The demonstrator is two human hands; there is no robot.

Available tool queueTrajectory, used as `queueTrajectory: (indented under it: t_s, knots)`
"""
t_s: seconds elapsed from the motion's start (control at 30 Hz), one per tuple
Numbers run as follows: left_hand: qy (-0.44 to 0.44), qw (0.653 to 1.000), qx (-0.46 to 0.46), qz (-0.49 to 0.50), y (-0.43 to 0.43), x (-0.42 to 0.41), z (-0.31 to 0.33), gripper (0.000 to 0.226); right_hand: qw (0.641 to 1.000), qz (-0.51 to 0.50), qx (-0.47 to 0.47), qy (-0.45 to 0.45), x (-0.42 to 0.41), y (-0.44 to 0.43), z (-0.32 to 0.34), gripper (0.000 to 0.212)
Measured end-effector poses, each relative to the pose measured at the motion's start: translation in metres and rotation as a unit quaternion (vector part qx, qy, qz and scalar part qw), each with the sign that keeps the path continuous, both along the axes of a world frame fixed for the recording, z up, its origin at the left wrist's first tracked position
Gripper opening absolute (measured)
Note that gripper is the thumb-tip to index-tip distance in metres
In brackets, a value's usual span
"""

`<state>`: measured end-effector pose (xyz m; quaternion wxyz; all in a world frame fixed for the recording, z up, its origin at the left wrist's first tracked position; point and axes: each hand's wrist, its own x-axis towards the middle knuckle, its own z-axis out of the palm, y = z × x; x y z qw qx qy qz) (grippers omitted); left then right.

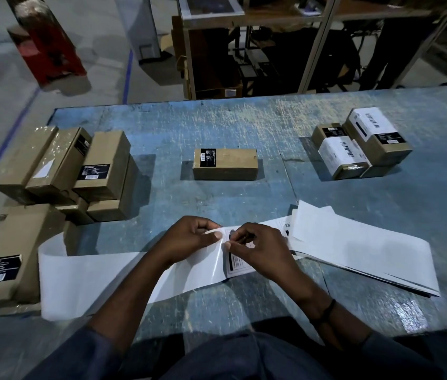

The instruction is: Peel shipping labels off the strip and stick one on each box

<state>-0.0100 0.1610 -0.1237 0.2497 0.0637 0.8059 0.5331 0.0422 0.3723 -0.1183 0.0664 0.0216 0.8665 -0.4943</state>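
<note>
I see the fingers [218, 236] of the left hand [189, 239] curled, pinching the glossy strip [93, 278] at its upper edge with the thumb on top. The right hand [260, 248] nips the corner of a printed label [237, 266] between thumb and forefinger, and the two pinches almost touch. Both hands work near 6 o'clock on the surface [271, 124], wrists angled inward, with a dark band [326, 311] on the right wrist. The bare strip trails toward 8 o'clock and curls up at its end. A fanned stack of white sheets [354, 248] lies at 4 o'clock. The surface is blue, scuffed and scratched pale. One brown box [225, 164] lies alone at its centre. A cluster of brown boxes [101, 165] crowds 9 o'clock, with a larger carton [5, 256] at 8 o'clock. The labelled boxes [359, 144], wearing white stickers, sit at 2 o'clock. Beyond the far edge is a grey floor [93, 64] marked by a blue tape line [127, 75], with a dim metal rack [318, 42] at 12 o'clock and a red object [49, 42] at 11 o'clock
</note>
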Motion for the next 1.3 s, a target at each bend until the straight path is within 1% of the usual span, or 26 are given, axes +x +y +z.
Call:
queueTrajectory:
  t_s: [0.13, 0.27, 0.37, 0.5, 0.63, 0.77, 0.83, 1.0, 1.07, 1.1, 1.2, 1.3]
  knots:
    - [0.007, 1.0, 0.002, -0.013, 0.002, 0.003, 0.001, 0.009, 1.0, -0.012, 0.023, 0.003, -0.002, -0.005, 0.001, 0.02]
    - [0.009, 1.0, -0.009, -0.02, 0.004, 0.004, 0.001, 0.01, 0.999, -0.033, 0.041, -0.006, -0.005, -0.007, 0.002, 0.034]
    - [0.008, 0.999, 0.004, -0.032, 0.002, 0.004, 0.001, 0.011, 0.998, -0.039, 0.054, -0.008, -0.007, -0.009, 0.003, 0.037]
    - [0.018, 0.999, 0.012, -0.045, 0.001, 0.004, 0.005, 0.015, 0.997, -0.031, 0.065, -0.007, -0.008, -0.01, 0.004, 0.031]
    - [0.031, 0.998, -0.003, -0.055, 0.003, 0.005, 0.002, 0.014, 0.997, -0.006, 0.08, -0.004, -0.005, -0.009, -0.002, 0.022]
    - [0.034, 0.998, -0.022, -0.051, 0.002, 0.005, 0.001, 0.013, 0.993, 0.012, 0.114, 0.001, -0.003, -0.005, -0.004, 0.02]
    - [0.034, 0.998, -0.032, -0.046, 0.0, 0.003, 0.003, 0.013, 0.993, 0.006, 0.114, -0.001, -0.003, -0.002, -0.002, 0.02]
    - [0.036, 0.997, -0.062, -0.022, -0.009, -0.002, 0.007, 0.013, 0.998, -0.035, 0.045, -0.025, -0.008, 0.015, 0.007, 0.019]
    - [0.05, 0.994, -0.094, -0.015, -0.012, -0.005, 0.008, 0.014, 0.997, -0.057, -0.005, -0.045, -0.011, 0.026, 0.007, 0.02]
    - [0.057, 0.993, -0.106, -0.013, -0.013, -0.006, 0.01, 0.015, 0.995, -0.072, -0.046, -0.057, -0.012, 0.032, 0.008, 0.019]
    - [0.079, 0.988, -0.13, -0.019, -0.013, -0.01, 0.011, 0.016, 0.972, -0.137, -0.169, -0.089, -0.014, 0.047, 0.014, 0.02]
    - [0.095, 0.982, -0.164, -0.025, -0.012, -0.011, 0.011, 0.018, 0.953, -0.174, -0.229, -0.097, -0.014, 0.06, 0.021, 0.022]
